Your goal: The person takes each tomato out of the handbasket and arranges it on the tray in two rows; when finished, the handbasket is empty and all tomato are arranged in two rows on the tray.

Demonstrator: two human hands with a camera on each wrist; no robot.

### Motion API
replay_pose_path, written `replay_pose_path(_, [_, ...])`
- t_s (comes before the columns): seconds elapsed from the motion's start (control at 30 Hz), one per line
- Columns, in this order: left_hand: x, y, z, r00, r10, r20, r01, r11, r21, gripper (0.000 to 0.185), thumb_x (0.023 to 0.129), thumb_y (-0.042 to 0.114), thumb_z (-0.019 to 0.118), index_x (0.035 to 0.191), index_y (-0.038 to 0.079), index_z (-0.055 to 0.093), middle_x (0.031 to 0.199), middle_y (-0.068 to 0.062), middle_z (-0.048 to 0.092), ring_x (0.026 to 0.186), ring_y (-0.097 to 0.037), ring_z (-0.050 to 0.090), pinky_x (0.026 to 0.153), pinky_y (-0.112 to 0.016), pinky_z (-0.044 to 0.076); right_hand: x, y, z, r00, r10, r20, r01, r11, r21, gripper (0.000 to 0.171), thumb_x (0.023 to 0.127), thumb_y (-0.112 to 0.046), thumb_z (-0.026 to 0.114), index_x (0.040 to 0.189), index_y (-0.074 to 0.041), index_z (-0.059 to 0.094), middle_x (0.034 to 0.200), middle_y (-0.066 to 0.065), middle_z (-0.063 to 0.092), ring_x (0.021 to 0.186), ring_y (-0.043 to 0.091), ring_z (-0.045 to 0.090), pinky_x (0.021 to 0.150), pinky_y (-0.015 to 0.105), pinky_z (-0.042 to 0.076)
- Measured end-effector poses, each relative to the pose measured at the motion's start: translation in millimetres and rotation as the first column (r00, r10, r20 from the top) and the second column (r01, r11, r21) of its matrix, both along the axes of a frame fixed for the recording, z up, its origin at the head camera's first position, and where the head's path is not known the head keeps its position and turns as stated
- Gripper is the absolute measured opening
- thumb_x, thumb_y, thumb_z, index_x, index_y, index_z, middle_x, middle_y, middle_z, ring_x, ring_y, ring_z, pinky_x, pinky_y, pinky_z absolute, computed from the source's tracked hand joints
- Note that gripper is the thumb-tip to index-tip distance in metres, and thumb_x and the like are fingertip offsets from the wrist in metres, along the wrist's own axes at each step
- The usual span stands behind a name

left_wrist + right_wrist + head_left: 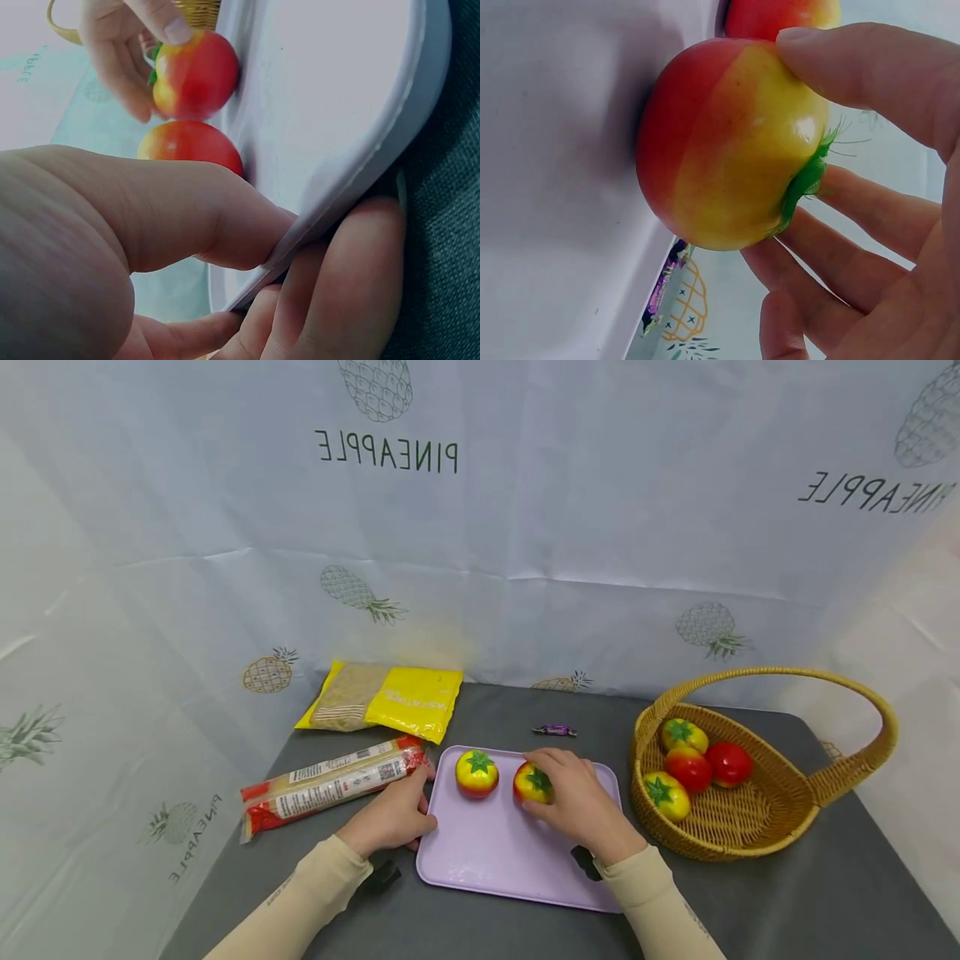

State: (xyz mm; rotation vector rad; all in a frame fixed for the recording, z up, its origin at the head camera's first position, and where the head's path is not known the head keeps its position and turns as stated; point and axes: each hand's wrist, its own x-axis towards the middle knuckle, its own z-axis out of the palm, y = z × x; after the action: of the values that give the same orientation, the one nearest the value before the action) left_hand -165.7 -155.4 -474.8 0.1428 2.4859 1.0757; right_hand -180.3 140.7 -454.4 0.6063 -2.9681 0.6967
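Observation:
A lilac tray point(495, 852) lies on the dark table with two red-and-yellow toy tomatoes on it. My left hand point(393, 814) pinches the tray's left rim, thumb on top and fingers beneath, as the left wrist view shows. The right-hand tomato point(727, 142) stands on the tray, its green leafy top upward. Around it is my right hand point(573, 793), with the thumb on one side and fingers on the far side. Just left of it sits the other tomato point(476, 774), which neither hand touches.
Right of the tray stands a wicker basket point(697, 843) with a tall handle, holding several toy tomatoes. A purple-wrapped candy point(555, 730) lies behind the tray. Red-ended noodle packs point(330, 781) and a yellow pasta bag point(416, 702) lie left. A pineapple-print cloth hangs behind.

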Motion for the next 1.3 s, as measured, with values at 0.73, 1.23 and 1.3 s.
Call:
replay_pose_path(0.73, [-3.6,9,5.4,1.0,-0.004,0.013,0.004,0.999,-0.033,0.071,0.084,0.016,0.078,0.144,0.011,0.04,0.084,-0.009,0.059,0.058,-0.022,0.063,0.051,-0.029,0.057,0.1,17,8.2,1.0,-0.009,-0.012,0.009,1.0,-0.022,0.067,0.078,-0.046,0.084,0.136,-0.021,0.062,0.137,0.002,0.061,0.13,0.029,0.055,0.111,0.066,0.037])
replay_pose_path(1.23, [-1.5,4,0.9,1.0,0.01,0.002,-0.009,0.999,-0.034,0.07,0.084,0.015,0.078,0.142,0.011,0.041,0.083,-0.009,0.059,0.055,-0.022,0.062,0.05,-0.03,0.057,22.1,54,28.5,0.999,-0.036,-0.037,0.035,0.999,-0.014,0.06,0.08,-0.039,0.083,0.134,-0.024,0.062,0.135,-0.002,0.061,0.125,0.024,0.058,0.104,0.051,0.052])
replay_pose_path(1.3, [-1.2,3,0.8,1.0,0.016,0.003,-0.016,0.999,-0.035,0.069,0.084,0.015,0.078,0.142,0.01,0.041,0.083,-0.009,0.059,0.055,-0.022,0.062,0.05,-0.03,0.057,27.4,69,33.8,0.998,-0.038,-0.052,0.038,0.999,-0.001,0.06,0.08,-0.038,0.084,0.134,-0.022,0.062,0.134,-0.001,0.062,0.123,0.024,0.06,0.101,0.05,0.054])
